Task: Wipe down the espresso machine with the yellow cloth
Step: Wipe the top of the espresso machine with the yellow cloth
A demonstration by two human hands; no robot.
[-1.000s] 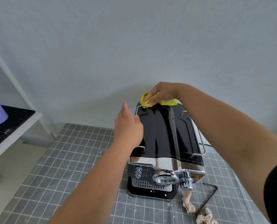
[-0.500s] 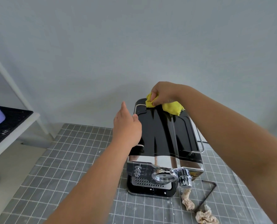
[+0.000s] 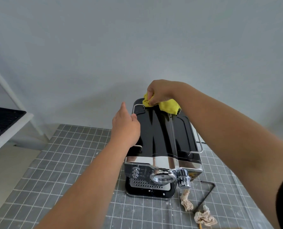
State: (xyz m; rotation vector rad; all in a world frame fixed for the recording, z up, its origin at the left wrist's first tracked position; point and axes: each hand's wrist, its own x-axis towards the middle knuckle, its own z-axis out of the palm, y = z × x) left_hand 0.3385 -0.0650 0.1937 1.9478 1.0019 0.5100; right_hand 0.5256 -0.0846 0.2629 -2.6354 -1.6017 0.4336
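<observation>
Lying nearest, at bottom right on the grey gridded mat (image 3: 58,162): two crumpled brownish paper scraps (image 3: 205,218), one just below the machine's chrome knob, other closer to cam. Resting btwn them & to the right, a black bent hex key (image 3: 208,194), angled, long leg running toward the scraps.

Standing mid-mat, upright: espresso machine (image 3: 163,146), glossy black top w/ wire rails along both sides, chrome front band, three small round buttons at front left, perforated drip tray below, round chrome group head at centre front, chrome knob at front right. Facing cam w/ front panel.

Reaching in from lower left: left hand (image 3: 125,128), fingers straight & together, laid flat against the machine's left upper edge, thumb touching the left wire rail. Gripping nothing; palm side hidden, so exact contact w/ side wall unclear.

Coming in from right, across the machine's top: right hand (image 3: 159,91), fingers curled round the yellow cloth (image 3: 167,105), bunching it. Cloth pressing on the far rear edge of the black top, part trailing toward the right rail.

Showing at far left: white shelf frame (image 3: 10,128) w/ black mesh surface & a sliver of something purple at frame edge, too cropped to ID. Filling the bkgd: plain pale wall (image 3: 137,47).
</observation>
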